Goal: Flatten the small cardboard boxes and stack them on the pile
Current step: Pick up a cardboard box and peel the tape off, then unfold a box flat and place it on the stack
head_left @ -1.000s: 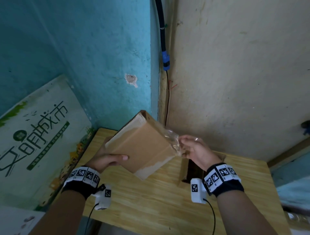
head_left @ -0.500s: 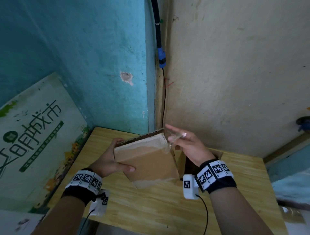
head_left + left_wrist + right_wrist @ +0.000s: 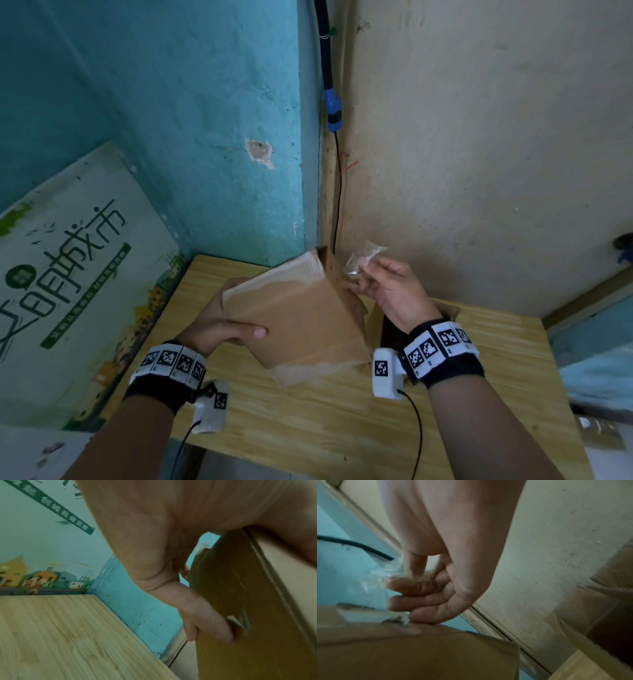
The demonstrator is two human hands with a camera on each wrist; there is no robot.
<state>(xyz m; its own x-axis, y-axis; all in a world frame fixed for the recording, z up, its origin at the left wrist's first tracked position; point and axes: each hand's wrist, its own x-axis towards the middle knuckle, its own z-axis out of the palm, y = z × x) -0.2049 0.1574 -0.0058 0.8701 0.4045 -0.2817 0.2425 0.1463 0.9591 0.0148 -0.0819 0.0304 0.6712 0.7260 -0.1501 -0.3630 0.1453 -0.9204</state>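
Since the earlier frame, the right hand (image 3: 394, 291) has pulled up and away from the box (image 3: 294, 318), taking a crumpled strip of clear tape (image 3: 363, 258) with it; the strip now hangs free, pinched between thumb and fingertips just beside the box's upper right corner. The box has tilted a little and sits low in front of the left hand (image 3: 219, 329), which clamps it with the thumb across the near face and the fingers (image 3: 205, 616) behind the far side. It is held above the surface (image 3: 342, 428), not resting on it, and is not yet flattened.

Behind the right wrist another open cardboard box (image 3: 452, 310) stands on the surface. A printed board (image 3: 68, 274) leans against the blue wall to the left, and a black cable (image 3: 330, 102) runs down the corner.

The likely trouble is the tape: being sticky, it may cling to the fingers and keep the right hand from helping to press the box flat. Any tape left on the seams could hold the flaps together, so the cardboard might tear or buckle instead of folding. With only a one-handed grip, the box could also slip and drop onto the surface.
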